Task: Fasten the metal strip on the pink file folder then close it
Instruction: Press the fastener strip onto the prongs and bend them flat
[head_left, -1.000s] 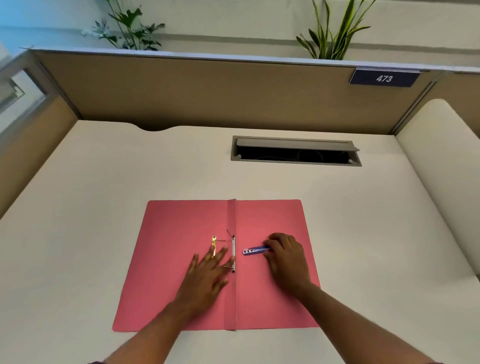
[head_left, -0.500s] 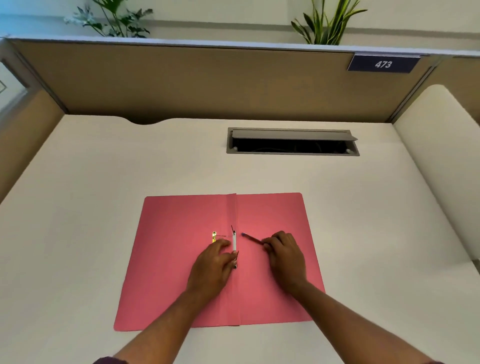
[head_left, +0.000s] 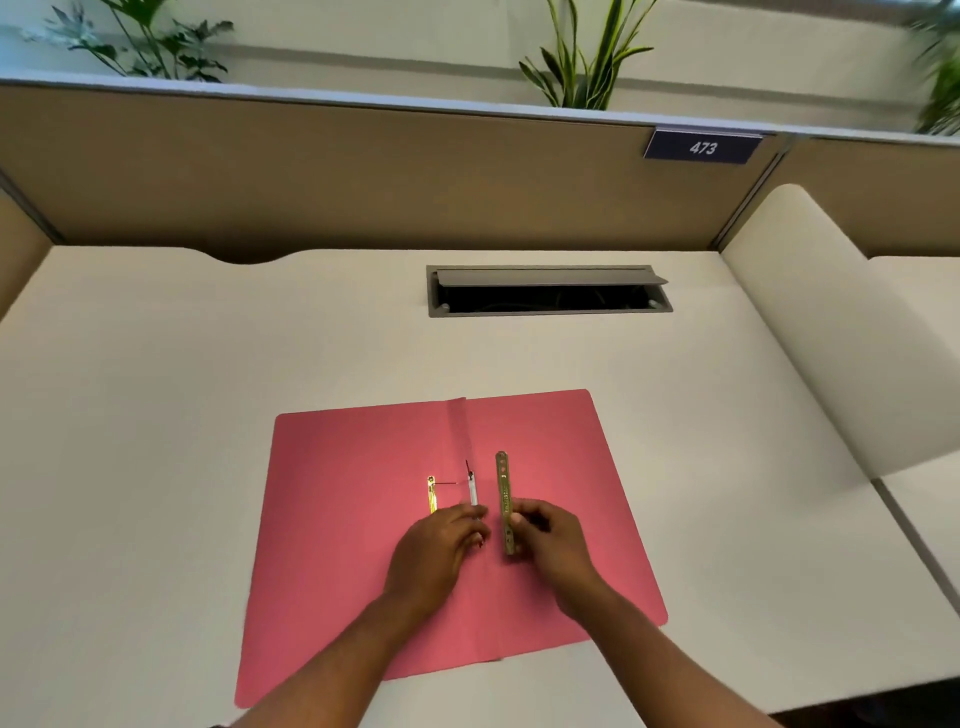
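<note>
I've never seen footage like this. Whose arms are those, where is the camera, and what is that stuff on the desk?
No machine here: these are a person's own arms, filmed by a camera worn on the head, looking down. On the desk lies an open pink folder. The right hand holds a metal strip upright beside the fold. The left hand rests on the fastener at the fold, with a small brass piece just left of it. Behind are a cable slot and a sign reading 473.

Right hand (head_left: 553, 538) pinches strip (head_left: 503, 493) (upright).
</note>
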